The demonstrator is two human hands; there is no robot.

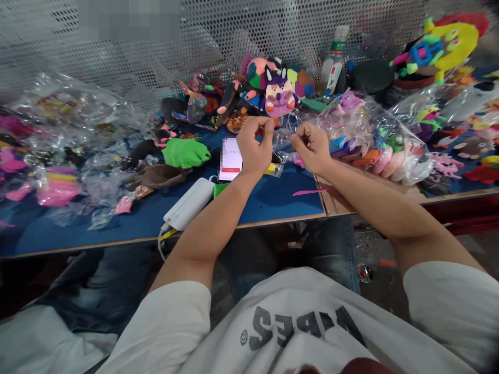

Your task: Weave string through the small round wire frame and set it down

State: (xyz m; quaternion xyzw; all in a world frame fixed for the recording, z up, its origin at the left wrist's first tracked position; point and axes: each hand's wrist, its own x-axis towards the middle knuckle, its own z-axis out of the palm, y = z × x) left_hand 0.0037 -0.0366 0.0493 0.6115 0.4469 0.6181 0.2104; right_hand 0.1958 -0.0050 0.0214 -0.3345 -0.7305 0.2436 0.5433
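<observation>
Both of my hands are raised over the blue table (pixel 280 200), level with each other and apart. My left hand (pixel 255 143) is closed in a pinch, thumb against the fingertips; anything in it is too small to tell. My right hand (pixel 314 148) pinches too, its fingers curled beside thin clear plastic (pixel 286 132), and I cannot make out what it grips. Just behind them stands a purple and cream clay figure (pixel 279 96) with pointed ears. Near my left wrist lies a lit phone (pixel 230 158). A pink clay knife (pixel 311 192) rests below my right hand.
A white power bank (pixel 189 203) with a cable lies at the front edge. Green clay (pixel 186 152) and bagged clay (pixel 58 186) fill the left. Wrapped clay pieces (pixel 393 158) crowd the right. A bottle (pixel 335 59) stands before the perforated metal panel (pixel 218 31).
</observation>
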